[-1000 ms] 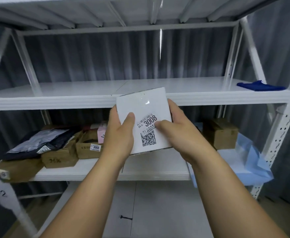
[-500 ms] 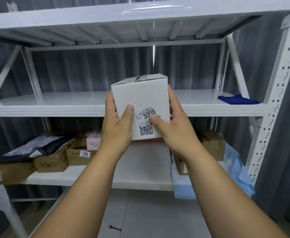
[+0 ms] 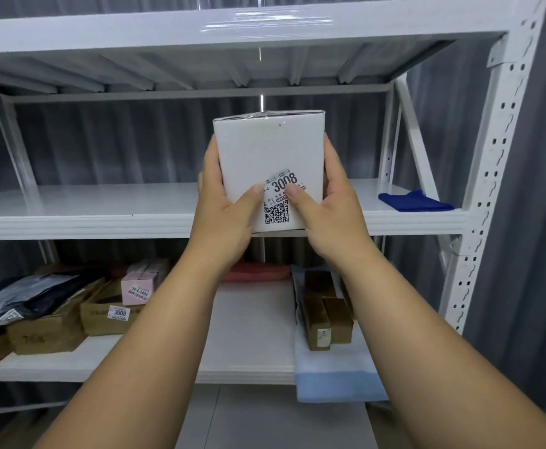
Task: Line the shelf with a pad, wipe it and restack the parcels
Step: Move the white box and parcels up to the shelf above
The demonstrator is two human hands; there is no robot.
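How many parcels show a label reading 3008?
2. One is the white box held up in both hands in front of the middle shelf. The other is a brown carton on the lower shelf, left side. Other parcels' labels are turned away or blurred.

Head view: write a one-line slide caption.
Both hands, left and right, hold a white box before the middle shelf.
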